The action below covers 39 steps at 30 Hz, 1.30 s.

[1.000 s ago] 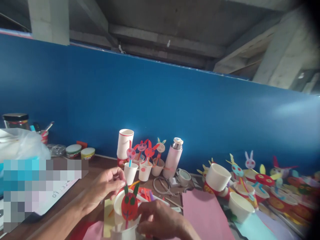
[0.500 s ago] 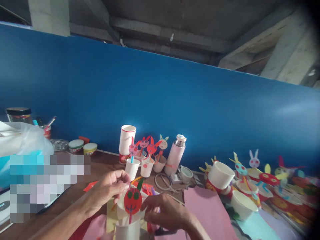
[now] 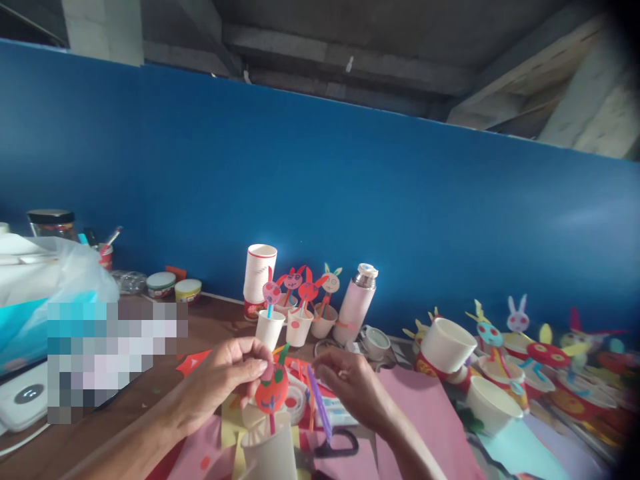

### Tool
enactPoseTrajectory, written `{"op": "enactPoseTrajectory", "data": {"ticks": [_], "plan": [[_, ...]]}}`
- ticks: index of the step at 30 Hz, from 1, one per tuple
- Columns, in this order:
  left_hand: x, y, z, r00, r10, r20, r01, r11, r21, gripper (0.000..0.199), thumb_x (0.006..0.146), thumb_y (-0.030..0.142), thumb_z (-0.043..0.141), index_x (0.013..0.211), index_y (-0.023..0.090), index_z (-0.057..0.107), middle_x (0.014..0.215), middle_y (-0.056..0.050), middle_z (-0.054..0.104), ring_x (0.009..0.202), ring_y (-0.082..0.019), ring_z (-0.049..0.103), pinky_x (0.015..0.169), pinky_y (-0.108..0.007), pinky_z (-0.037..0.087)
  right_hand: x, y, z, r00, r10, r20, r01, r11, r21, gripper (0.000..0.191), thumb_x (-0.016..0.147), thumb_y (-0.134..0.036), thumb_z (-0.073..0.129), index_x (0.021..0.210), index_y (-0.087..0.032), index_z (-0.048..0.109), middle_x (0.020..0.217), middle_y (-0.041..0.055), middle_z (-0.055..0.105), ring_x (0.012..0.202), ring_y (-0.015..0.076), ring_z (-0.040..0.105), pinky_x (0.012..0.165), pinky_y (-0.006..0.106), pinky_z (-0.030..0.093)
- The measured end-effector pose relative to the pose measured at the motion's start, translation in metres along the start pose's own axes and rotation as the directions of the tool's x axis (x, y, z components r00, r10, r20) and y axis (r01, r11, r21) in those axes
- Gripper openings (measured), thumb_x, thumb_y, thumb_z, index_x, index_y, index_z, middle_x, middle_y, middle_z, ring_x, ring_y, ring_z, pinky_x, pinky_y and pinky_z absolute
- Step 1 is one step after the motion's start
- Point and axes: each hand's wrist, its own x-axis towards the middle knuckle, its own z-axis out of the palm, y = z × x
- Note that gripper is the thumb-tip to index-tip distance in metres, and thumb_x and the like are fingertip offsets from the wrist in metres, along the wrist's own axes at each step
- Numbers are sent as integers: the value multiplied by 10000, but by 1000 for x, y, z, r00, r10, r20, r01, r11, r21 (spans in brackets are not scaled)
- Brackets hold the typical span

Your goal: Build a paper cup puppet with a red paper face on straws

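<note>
A red-orange paper face (image 3: 273, 398) with green eyes and an upright green ear stands on a pink strip in a white paper cup (image 3: 270, 453). My left hand (image 3: 240, 373) is closed in a pinch at the face's upper left edge; its fingertips hide the spot where a second ear would sit. My right hand (image 3: 350, 387) hovers to the right, fingers loosely bent and apart, with no object visible in it. Its fingertips are near the top of a purple strip (image 3: 320, 403). Black scissor handles (image 3: 340, 445) rest on pink paper below.
Finished rabbit-face cups (image 3: 299, 327) stand behind, beside stacked cups (image 3: 260, 280) and a pink thermos (image 3: 355, 307). More decorated cups (image 3: 493, 377) crowd the right. Pink sheets (image 3: 425, 420) lie in front of them. A plastic bag (image 3: 60, 280) sits at left.
My right hand has moved right, away from the paper face, uncovering the purple strip, a tape roll and the scissor handles. My left hand stays at the face. The view shifted slightly.
</note>
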Motion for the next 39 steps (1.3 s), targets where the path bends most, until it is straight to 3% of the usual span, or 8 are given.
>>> {"op": "enactPoseTrajectory", "data": {"ticks": [8, 16, 18, 22, 26, 32, 35, 39], "plan": [[-4, -3, 13, 998, 22, -63, -17, 997, 79, 206, 689, 343, 641, 737, 158, 567, 567, 30, 547, 445, -81, 459, 412, -188, 364, -5, -21, 24, 997, 71, -8, -65, 947, 314, 157, 778, -262, 539, 750, -138, 632, 644, -8, 576, 593, 96, 482, 544, 190, 366], [-11, -5, 26, 999, 41, -28, -38, 996, 84, 272, 654, 404, 675, 712, 163, 561, 476, 49, 476, 408, -77, 418, 396, -191, 330, -13, -29, 43, 983, -49, -175, 73, 988, 133, 78, 742, -160, 578, 684, -170, 630, 602, -26, 586, 590, 102, 515, 590, 203, 402], [-12, -3, 26, 1000, 2, 1, -2, 1000, 4, 274, 670, 417, 664, 727, 169, 562, 447, 63, 446, 376, -61, 366, 374, -182, 279, -13, -24, 43, 930, -250, -268, 259, 966, -3, 98, 777, -144, 544, 721, -180, 616, 657, -9, 602, 628, 114, 529, 616, 223, 408], [-13, 2, 25, 992, -75, 104, 88, 989, -123, 335, 725, 481, 584, 656, 153, 572, 461, 62, 425, 322, -29, 296, 338, -184, 190, -15, -17, 39, 696, -637, -333, 554, 770, -316, 189, 800, -67, 494, 894, -210, 575, 783, 18, 629, 708, 136, 544, 687, 284, 401], [-14, 3, 27, 965, -125, 232, 168, 970, -175, 331, 737, 448, 587, 607, 144, 573, 463, 42, 474, 309, -33, 322, 336, -196, 178, -16, -15, 33, 631, -735, -249, 622, 670, -405, 260, 787, -45, 483, 986, -202, 541, 829, 29, 623, 725, 136, 541, 712, 304, 401], [-20, 3, 28, 993, -55, 101, 62, 996, -62, 273, 671, 392, 664, 575, 166, 546, 392, 57, 422, 334, -47, 295, 363, -201, 180, -14, -12, 39, 659, -690, -299, 592, 721, -360, 233, 801, -70, 479, 982, -203, 543, 833, 27, 621, 739, 139, 547, 735, 312, 401], [-22, 5, 25, 1000, -7, 31, 3, 992, 129, 282, 666, 434, 633, 595, 179, 536, 410, 61, 395, 360, -70, 318, 376, -210, 212, -13, -17, 41, 809, -440, -389, 434, 894, -110, 153, 821, -98, 472, 881, -193, 575, 811, 24, 622, 761, 142, 557, 729, 282, 417], [-22, 9, 23, 997, 60, -38, -43, 937, 348, 261, 685, 413, 575, 577, 186, 502, 451, 62, 377, 408, -85, 320, 405, -211, 225, -11, -28, 37, 977, -29, -211, 104, 929, 354, 113, 838, -213, 499, 822, -169, 603, 752, 15, 616, 702, 128, 558, 654, 223, 431]]}}
